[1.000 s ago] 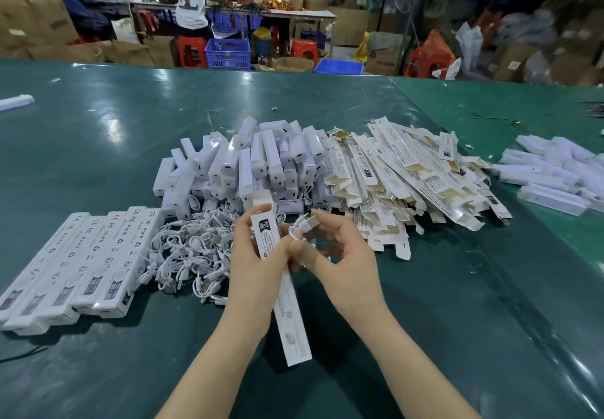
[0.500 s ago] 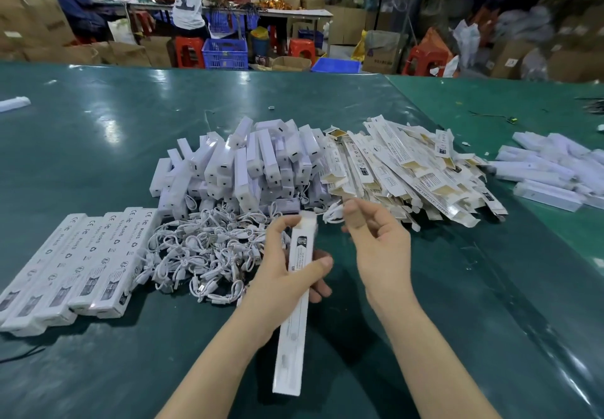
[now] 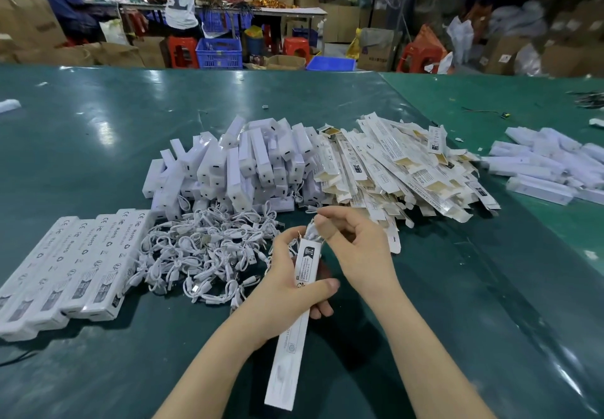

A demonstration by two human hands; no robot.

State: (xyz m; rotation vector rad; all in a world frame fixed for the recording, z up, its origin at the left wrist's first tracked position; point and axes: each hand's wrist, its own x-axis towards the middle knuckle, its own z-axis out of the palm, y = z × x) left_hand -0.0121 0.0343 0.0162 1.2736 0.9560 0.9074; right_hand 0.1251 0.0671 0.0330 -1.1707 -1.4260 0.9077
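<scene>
I am holding the long white box [image 3: 289,343] upright and slightly tilted in the left hand [image 3: 287,291], thumb curled across its front and fingers wrapped behind, low over the near edge of the green table [image 3: 98,131]. The box's lower end is pointing back toward me and its open top end is facing away. At that open mouth the right hand [image 3: 358,250] is pinching a white cable [image 3: 310,231] between thumb and forefinger, the other fingers loosely curled above; the cable is sitting partly inside the mouth, and I cannot tell how deep it is reaching.

Just left of the hands a tangle of loose cables [image 3: 209,252] is lying on the table, and further left a row of closed boxes [image 3: 68,271] is resting side by side. Beyond the tangle a heap of small white blocks [image 3: 235,163] is piling up, touching a heap of flat cartons [image 3: 405,170] on its right. Well apart to the far right another pile of white boxes [image 3: 549,163] is lying. Past the table's far edge people are working beside blue crates [image 3: 219,52] and red stools [image 3: 183,51].
</scene>
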